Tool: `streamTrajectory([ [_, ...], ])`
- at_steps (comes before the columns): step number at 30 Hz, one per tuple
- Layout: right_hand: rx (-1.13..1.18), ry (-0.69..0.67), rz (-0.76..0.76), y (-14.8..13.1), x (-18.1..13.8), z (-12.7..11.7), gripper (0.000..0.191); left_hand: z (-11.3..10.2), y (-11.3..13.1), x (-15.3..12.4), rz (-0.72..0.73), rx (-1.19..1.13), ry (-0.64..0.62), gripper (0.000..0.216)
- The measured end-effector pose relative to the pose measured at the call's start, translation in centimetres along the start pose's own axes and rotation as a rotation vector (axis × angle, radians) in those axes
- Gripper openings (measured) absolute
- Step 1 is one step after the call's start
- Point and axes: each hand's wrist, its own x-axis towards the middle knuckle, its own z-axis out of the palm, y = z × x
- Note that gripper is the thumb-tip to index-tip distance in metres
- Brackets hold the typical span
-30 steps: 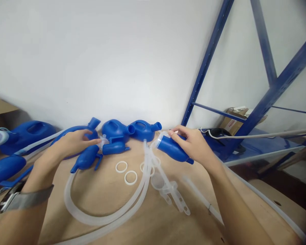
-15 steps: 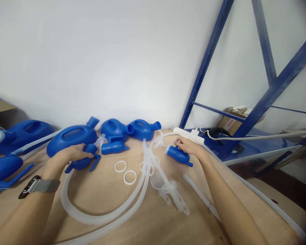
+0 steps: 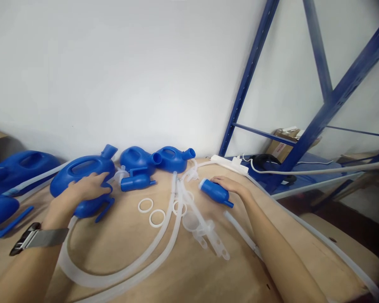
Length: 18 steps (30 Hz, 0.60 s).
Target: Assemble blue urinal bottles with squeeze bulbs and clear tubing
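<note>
My left hand [image 3: 90,186], with a watch on the wrist, has its fingers curled over a blue plastic cup with a side handle [image 3: 90,207]; its upper part is hidden under the fingers. Right behind lies a large blue plastic bottle [image 3: 82,167] with a raised spout. At the right, my right hand [image 3: 229,184] grips a second blue cup [image 3: 214,192] from its far side. That cup lies on its side with a white ring at its wide mouth and a narrow outlet pointing right. Another blue cup [image 3: 135,182] lies untouched between the hands.
Along the wall stand more blue bottles [image 3: 172,160]. Clear tubes [image 3: 135,269], white rings [image 3: 158,218] and translucent caps with straps [image 3: 208,229] lie on the wooden table [image 3: 192,277]. A white power strip [image 3: 230,164] and blue shelf frame [image 3: 249,80] are at right.
My left hand has shifted slightly, and the cup under it has turned so its narrow outlet no longer shows. My right hand's fingers have moved lower on the other cup. The view has shifted slightly.
</note>
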Motion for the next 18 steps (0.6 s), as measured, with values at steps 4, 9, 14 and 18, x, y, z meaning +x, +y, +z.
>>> streamTrajectory([
  [4, 0.012, 0.037, -0.027, -0.9, -0.2, -0.3, 0.033, 0.8, 4.0, 0.1, 0.190, -0.053, 0.030, 0.079],
  [9, 0.006, 0.178, -0.154, -5.2, -1.7, -2.3, 0.041, 2.5, 8.8, 1.8, 0.370, -0.160, 0.182, 0.082],
  [14, -0.065, -0.030, -0.519, -12.0, -4.4, -1.1, 0.040, 3.4, 13.0, 5.3, 0.400, -0.267, 0.331, 0.086],
  [18, -0.292, -0.215, -0.733, -15.3, -4.9, 3.8, 0.051, 3.8, 14.9, 7.1, 0.451, -0.335, 0.349, 0.075],
])
